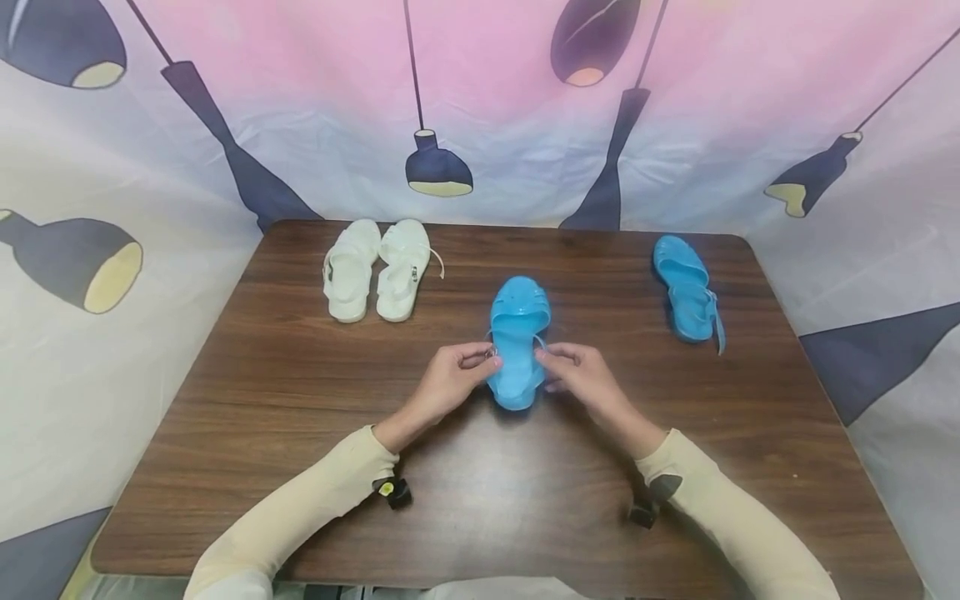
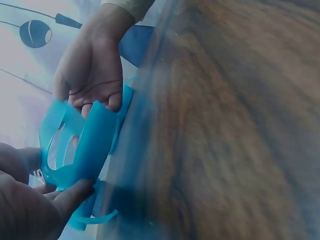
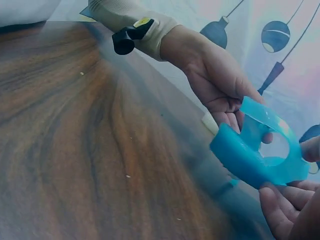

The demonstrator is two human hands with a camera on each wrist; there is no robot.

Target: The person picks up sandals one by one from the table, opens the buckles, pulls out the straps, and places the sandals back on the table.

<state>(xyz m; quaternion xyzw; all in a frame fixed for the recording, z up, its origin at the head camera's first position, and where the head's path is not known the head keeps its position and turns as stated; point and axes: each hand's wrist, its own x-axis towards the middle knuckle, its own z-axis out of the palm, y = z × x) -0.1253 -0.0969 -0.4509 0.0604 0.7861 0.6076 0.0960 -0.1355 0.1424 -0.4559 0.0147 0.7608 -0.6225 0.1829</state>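
Observation:
A blue sandal (image 1: 519,358), toe pointing away from me, is in both hands near the middle of the table. My left hand (image 1: 453,375) pinches its left side by the metal buckle. On its right side my right hand (image 1: 588,379) grips the edge near the loose strap, thumb on the inside. In the right wrist view, the sandal's heel (image 3: 245,157) appears raised off the tabletop. The left wrist view shows fingers of both hands around the heel part. A second blue sandal (image 1: 681,279) lies at the back right, its strap hanging loose at the side.
Two white sandals, one (image 1: 358,237) beside the other (image 1: 405,240), stand at the back left of the brown wooden table (image 1: 300,400); the right one has a strap sticking out. A patterned cloth backdrop (image 1: 495,108) with printed lamps hangs behind the table and along its sides.

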